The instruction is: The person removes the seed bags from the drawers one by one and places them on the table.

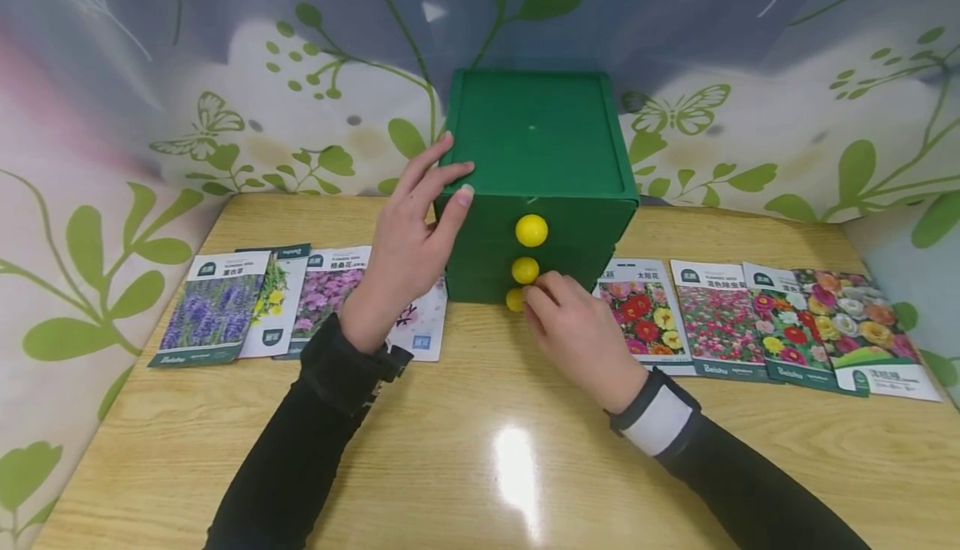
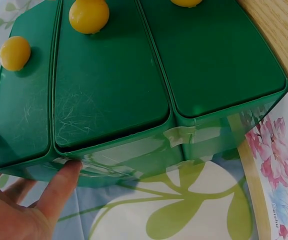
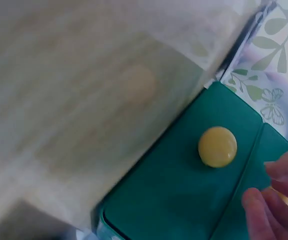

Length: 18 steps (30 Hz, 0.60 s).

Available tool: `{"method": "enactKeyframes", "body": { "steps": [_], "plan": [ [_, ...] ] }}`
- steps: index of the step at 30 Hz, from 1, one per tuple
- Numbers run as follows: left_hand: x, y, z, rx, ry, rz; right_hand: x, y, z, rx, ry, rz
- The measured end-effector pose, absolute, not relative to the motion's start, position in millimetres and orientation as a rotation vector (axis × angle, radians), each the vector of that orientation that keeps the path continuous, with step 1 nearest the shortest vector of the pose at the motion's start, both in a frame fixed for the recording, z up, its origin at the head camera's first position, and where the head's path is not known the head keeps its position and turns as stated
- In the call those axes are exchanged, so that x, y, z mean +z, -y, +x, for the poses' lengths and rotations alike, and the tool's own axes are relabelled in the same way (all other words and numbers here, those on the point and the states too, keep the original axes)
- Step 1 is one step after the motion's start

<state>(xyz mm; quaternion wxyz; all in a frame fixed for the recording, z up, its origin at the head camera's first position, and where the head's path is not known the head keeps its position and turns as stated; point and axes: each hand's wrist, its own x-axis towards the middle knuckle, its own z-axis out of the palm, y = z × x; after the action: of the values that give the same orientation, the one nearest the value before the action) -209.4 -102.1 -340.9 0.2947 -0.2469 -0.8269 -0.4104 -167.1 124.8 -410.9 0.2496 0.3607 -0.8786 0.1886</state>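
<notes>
A green cabinet (image 1: 540, 133) with three stacked drawers stands at the back of the table. Round yellow knobs sit on its front: a top one (image 1: 531, 230), a middle one (image 1: 525, 270) and a bottom one (image 3: 217, 146). My left hand (image 1: 416, 233) rests at the cabinet's upper left edge, fingers spread over the top; in the left wrist view its thumb (image 2: 64, 187) touches the side. Curled fingers of my right hand (image 1: 573, 325) are at the middle and bottom knobs. In the right wrist view they partly cover the middle knob; contact is unclear.
Flower seed packets lie on both sides of the cabinet, including a lavender packet (image 1: 217, 304) at left and a red-and-yellow flower packet (image 1: 647, 317) at right. A leaf-patterned cloth (image 1: 322, 108) hangs behind. The wooden table (image 1: 450, 458) extends in front.
</notes>
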Motion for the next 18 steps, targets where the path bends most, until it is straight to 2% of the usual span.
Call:
{"method": "enactKeyframes", "body": {
  "steps": [18],
  "plan": [
    [-340.4, 102.1, -208.5, -1.105, 2.201, -0.653, -423.1, -109.6, -174.0, 0.352, 2.519, 0.962]
  ]
}}
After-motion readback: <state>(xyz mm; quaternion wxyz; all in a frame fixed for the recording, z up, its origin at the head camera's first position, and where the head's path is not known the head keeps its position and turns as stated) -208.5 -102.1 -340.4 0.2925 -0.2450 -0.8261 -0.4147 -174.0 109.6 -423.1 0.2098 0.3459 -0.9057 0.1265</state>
